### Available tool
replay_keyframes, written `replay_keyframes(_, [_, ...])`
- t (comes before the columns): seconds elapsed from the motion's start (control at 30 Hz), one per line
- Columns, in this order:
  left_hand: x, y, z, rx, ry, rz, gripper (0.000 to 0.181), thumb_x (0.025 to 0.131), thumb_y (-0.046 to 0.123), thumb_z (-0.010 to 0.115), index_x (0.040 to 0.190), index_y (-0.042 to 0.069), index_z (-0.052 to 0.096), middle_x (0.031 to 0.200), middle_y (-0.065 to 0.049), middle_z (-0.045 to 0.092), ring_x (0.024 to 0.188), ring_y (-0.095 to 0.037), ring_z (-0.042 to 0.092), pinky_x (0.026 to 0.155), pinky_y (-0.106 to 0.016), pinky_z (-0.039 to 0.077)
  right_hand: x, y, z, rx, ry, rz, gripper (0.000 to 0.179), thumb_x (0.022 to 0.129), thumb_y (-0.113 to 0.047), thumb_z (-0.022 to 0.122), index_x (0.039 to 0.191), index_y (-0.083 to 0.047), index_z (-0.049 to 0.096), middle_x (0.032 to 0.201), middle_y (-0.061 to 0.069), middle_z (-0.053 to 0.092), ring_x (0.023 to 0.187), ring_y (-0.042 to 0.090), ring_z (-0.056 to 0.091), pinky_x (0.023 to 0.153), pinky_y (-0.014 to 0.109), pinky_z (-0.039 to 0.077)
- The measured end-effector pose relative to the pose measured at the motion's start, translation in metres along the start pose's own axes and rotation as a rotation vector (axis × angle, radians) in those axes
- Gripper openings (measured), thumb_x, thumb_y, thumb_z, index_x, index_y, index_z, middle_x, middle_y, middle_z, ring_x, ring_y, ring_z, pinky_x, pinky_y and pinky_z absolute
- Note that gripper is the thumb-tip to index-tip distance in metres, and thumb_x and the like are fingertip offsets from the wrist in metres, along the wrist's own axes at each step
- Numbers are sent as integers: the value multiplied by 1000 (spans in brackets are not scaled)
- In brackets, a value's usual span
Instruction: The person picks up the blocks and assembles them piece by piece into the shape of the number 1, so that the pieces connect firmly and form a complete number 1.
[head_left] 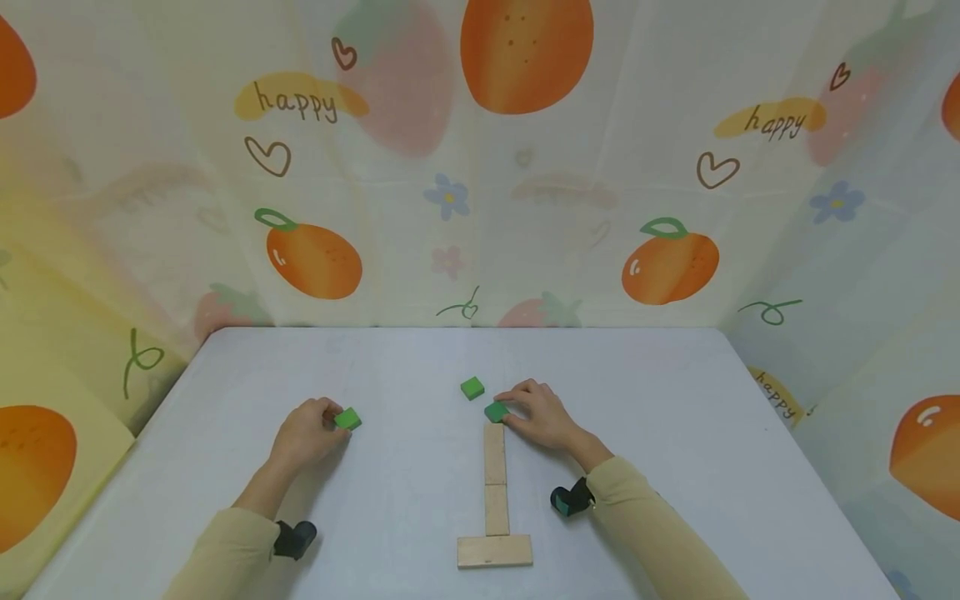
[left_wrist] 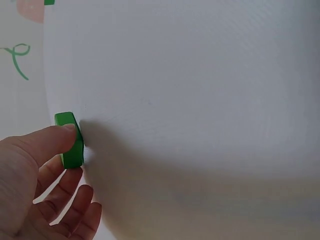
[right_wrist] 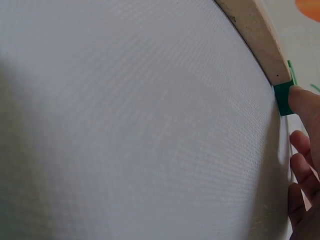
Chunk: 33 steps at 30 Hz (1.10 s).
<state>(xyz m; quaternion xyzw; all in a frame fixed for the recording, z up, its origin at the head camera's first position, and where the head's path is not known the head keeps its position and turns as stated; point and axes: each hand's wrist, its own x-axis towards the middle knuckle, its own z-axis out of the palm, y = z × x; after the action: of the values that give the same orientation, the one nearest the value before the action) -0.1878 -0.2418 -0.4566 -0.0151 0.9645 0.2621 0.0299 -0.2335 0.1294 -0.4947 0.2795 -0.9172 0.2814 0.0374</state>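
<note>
On the left side of the white table, my left hand (head_left: 306,433) pinches a bright green block (head_left: 348,419) between thumb and fingers. The left wrist view shows the thumb across that green block (left_wrist: 74,150). My right hand (head_left: 545,419) grips a darker green block (head_left: 496,412) right at the far end of a line of wooden blocks. In the right wrist view the thumb presses the dark green block (right_wrist: 283,99) against the end of a wooden block (right_wrist: 260,40). Two wooden blocks (head_left: 495,454) lie end to end, above a crosswise wooden block (head_left: 495,552).
Another green block (head_left: 472,388) lies on the white table (head_left: 405,483) just beyond the right hand's block. A patterned cloth (head_left: 525,167) with fruit prints hangs behind the table's far edge and along both sides. Each wrist wears a small black camera (head_left: 572,497).
</note>
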Motion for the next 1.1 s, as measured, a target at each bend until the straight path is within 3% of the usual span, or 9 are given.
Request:
replay_keyframes(0.3, [4, 12, 4, -26, -9, 15, 36, 77, 13, 70, 106, -4, 59, 101, -19, 59, 91, -31, 58, 74, -41, 48, 0, -1, -1, 22, -10, 12, 31, 84, -20, 66, 114, -17, 64, 106, 6, 53, 90, 19, 45, 75, 32, 35])
replay_keyframes(1.1, [18, 73, 35, -67, -17, 151, 30, 72, 11, 73, 99, 3, 63, 94, -9, 61, 86, -24, 58, 74, -39, 48, 0, -1, 0, 17, -14, 30, 31, 84, -21, 66, 115, -18, 64, 106, 6, 53, 91, 20, 45, 76, 33, 36])
